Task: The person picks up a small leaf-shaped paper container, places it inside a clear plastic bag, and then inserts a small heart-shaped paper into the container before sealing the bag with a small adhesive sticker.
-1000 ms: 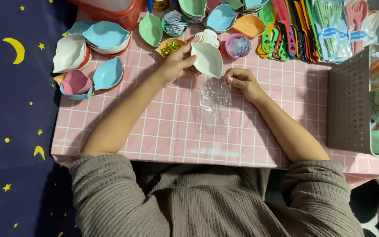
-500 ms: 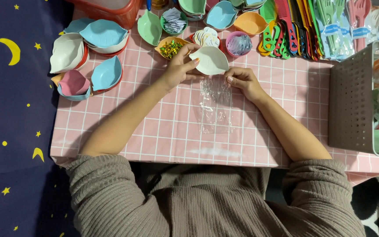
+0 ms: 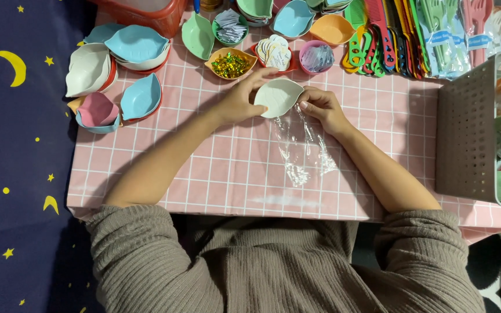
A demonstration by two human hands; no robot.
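The left hand grips a pale leaf-shaped dish by its near edge, fingers closed around the rim; the right hand pinches the mouth of a clear plastic bag just beside the dish, thumb and forefinger closed on the film. The dish sits at the bag's opening, its tapered end touching or just over the film — whether it is inside yet cannot be told; the rest of the bag trails toward the person across the pink checked surface, crumpled and twisted.

To do this well, I judge that the right fingers should hold the mouth wide and taut while the left hand leads with the dish's pointed end, kept low and level; a twisted bag is likely to snag, so flattening it along the surface would help.

Beyond the hands lie a small bowl of shiny sweets, a stack of more leaf dishes in blue, white and pink to the left, and coloured combs at the far edge; a perforated white bin stands to the right.
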